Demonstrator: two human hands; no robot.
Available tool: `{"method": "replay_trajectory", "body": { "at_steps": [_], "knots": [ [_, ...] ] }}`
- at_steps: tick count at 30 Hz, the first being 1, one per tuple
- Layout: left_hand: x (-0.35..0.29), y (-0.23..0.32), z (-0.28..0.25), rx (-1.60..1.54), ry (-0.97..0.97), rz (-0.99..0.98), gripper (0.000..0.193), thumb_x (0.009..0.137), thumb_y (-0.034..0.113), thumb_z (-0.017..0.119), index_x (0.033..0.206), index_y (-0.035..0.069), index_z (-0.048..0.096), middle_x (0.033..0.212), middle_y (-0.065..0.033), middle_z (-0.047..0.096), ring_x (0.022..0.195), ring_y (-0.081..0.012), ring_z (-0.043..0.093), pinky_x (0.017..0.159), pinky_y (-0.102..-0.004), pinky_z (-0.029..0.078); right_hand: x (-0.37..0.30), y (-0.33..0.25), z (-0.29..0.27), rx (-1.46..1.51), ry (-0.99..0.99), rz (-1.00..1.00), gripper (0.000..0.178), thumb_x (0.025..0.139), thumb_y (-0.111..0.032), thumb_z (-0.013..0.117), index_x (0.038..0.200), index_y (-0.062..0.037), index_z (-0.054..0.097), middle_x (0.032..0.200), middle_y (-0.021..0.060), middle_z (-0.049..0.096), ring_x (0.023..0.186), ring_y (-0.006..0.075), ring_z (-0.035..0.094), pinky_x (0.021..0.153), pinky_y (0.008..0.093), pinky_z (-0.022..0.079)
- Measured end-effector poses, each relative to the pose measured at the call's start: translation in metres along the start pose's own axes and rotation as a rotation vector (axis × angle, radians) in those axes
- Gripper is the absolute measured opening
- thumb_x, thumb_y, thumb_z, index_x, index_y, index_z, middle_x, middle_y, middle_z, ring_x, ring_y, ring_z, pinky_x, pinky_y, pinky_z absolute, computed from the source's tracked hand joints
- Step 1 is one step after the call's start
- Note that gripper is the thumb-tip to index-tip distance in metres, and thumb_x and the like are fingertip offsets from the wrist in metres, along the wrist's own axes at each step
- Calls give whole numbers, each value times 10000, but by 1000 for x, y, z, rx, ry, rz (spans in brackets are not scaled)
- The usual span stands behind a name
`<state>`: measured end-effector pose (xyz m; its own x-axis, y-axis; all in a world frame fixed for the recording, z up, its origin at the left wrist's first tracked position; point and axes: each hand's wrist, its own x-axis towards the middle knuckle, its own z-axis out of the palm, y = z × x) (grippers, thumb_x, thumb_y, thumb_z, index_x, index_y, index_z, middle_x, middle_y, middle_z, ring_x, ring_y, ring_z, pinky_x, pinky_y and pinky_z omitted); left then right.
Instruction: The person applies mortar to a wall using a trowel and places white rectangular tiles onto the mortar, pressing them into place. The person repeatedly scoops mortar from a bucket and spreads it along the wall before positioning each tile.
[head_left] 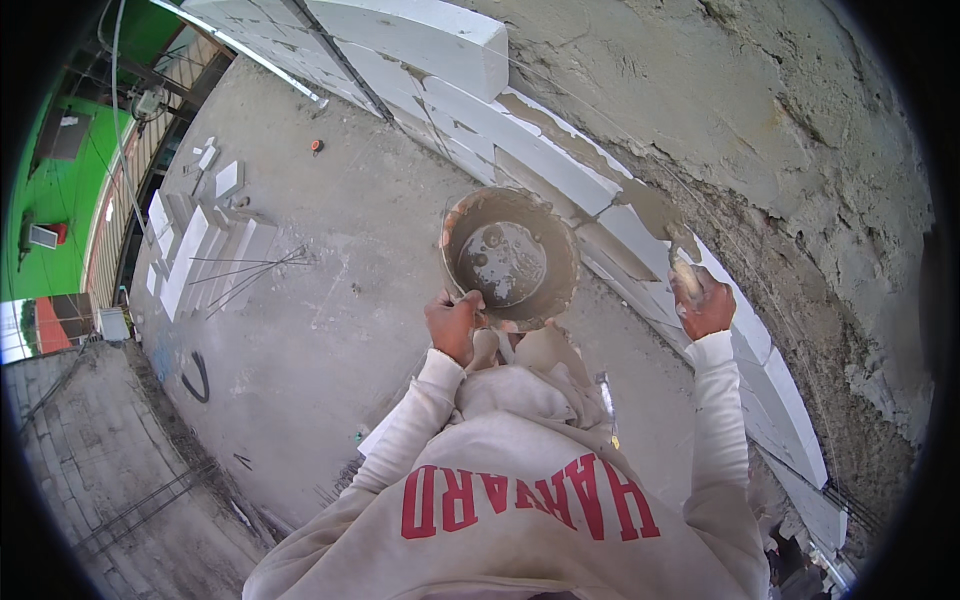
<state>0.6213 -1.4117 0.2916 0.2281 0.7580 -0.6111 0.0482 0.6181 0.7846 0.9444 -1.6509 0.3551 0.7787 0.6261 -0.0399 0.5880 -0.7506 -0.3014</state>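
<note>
My left hand [455, 325] is closed on the near rim of a mortar-crusted bucket [562, 262], held in front of my body with its mouth facing up. A thin layer of wet grey mortar [500, 262] lies in its bottom. On the right, my right hand [705, 302] grips the pale handle of a trowel [684, 245], whose blade is smeared with mortar. The blade is at the top of a low white block wall [745, 345], beside a spread strip of mortar [645, 203] along the blocks' upper face.
A rough grey wall [800, 110] rises close behind the block wall. One white block [470, 45] sits higher on the course at the far end. Stacked white blocks [205, 245] and thin rods [250, 268] lie on the floor at left, with a small orange object [317, 146] farther off.
</note>
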Motion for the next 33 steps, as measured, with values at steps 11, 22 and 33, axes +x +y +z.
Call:
{"method": "replay_trajectory", "body": {
  "at_steps": [11,22,33],
  "knots": [
    [-39,-9,2,118,-124,105,111,825,-30,716,926,-5,680,739,-53,673,528,-102,554,474,-268,434,-59,-113,106,-110,-422,-139,498,916,-511,704,985,-18,734,866,190,724,841,404,687,806,498,519],
    [-42,-26,5,33,-152,-52,59,864,17,691,916,26,665,796,-42,665,628,-115,588,523,-275,479,-106,-20,12,1015,-529,557,550,864,-535,826,989,-2,767,729,10,641,527,98,559,456,273,427],
    [-57,-53,55,3,-43,-38,55,907,75,691,948,74,653,841,-30,674,673,-130,624,555,-277,540,-58,191,-59,87,-6,199,502,869,-566,776,1005,-84,802,795,94,739,714,293,702,764,434,569]
  ]
}}
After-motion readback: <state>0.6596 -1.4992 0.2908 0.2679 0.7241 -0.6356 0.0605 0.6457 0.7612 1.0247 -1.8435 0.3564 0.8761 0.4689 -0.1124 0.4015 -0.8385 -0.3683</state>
